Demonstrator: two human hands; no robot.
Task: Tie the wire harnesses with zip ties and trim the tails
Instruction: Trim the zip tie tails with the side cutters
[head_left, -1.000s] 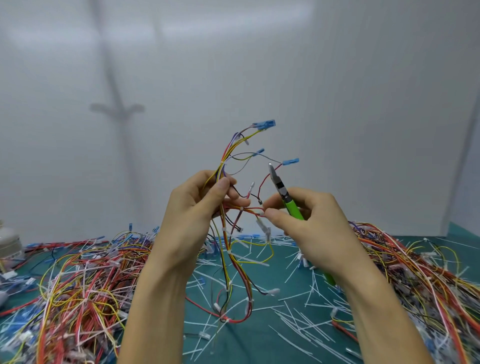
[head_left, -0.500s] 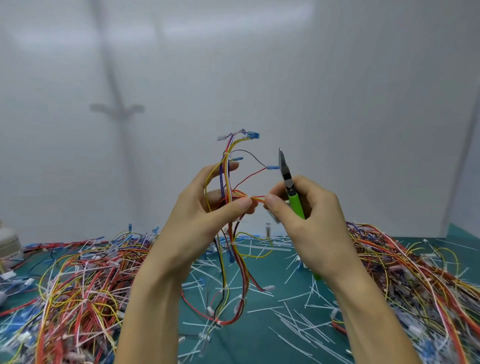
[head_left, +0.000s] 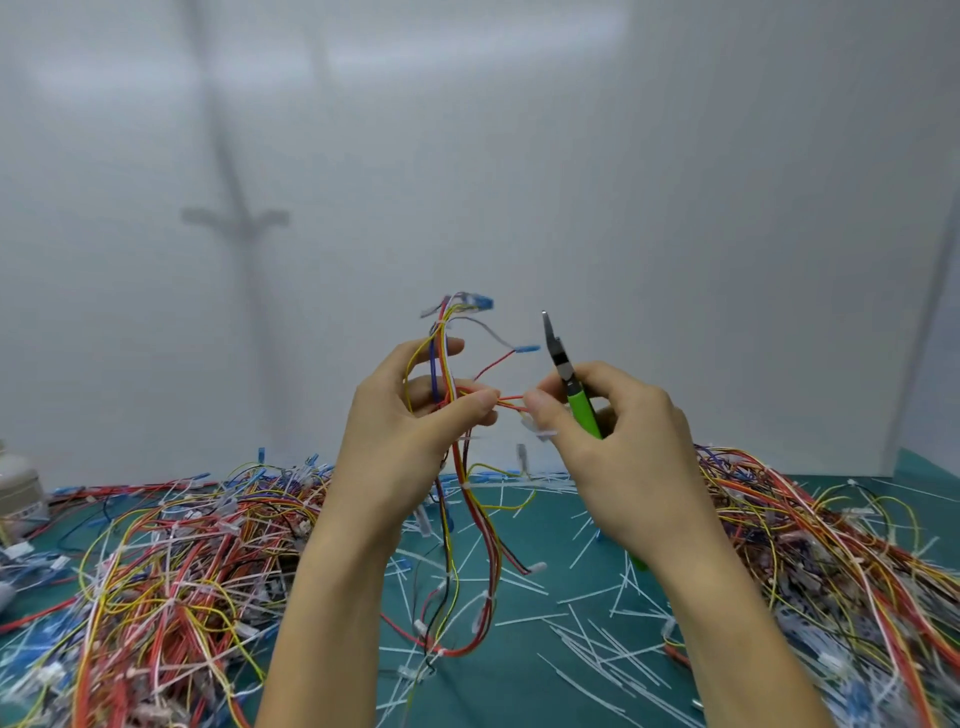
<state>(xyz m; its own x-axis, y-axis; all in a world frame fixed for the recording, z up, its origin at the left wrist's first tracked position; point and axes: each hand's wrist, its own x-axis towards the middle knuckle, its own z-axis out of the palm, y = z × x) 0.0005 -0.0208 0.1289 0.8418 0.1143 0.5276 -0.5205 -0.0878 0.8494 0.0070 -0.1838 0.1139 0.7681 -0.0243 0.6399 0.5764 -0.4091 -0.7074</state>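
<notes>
My left hand (head_left: 410, 431) holds a multicoloured wire harness (head_left: 470, 519) up above the table, thumb and fingers pinching its red, yellow and blue wires. Blue connectors (head_left: 480, 301) stick up above the hand, and the rest of the harness hangs down in a loop. My right hand (head_left: 618, 447) grips green-handled cutters (head_left: 571, 387), their tip pointing up, while its thumb and forefinger pinch orange wires coming from the harness. A small white zip-tie piece (head_left: 537, 428) shows under that thumb.
Two big heaps of tied harnesses lie on the green table (head_left: 519, 686), one at the left (head_left: 166, 582) and one at the right (head_left: 831, 561). Several cut white zip-tie tails (head_left: 587, 623) litter the middle. A white container (head_left: 18, 493) stands at the far left.
The harness has turned more upright in my left hand, its blue connectors swinging left. The cutters' tip has tilted from leaning left to nearly vertical. Both hands rose slightly.
</notes>
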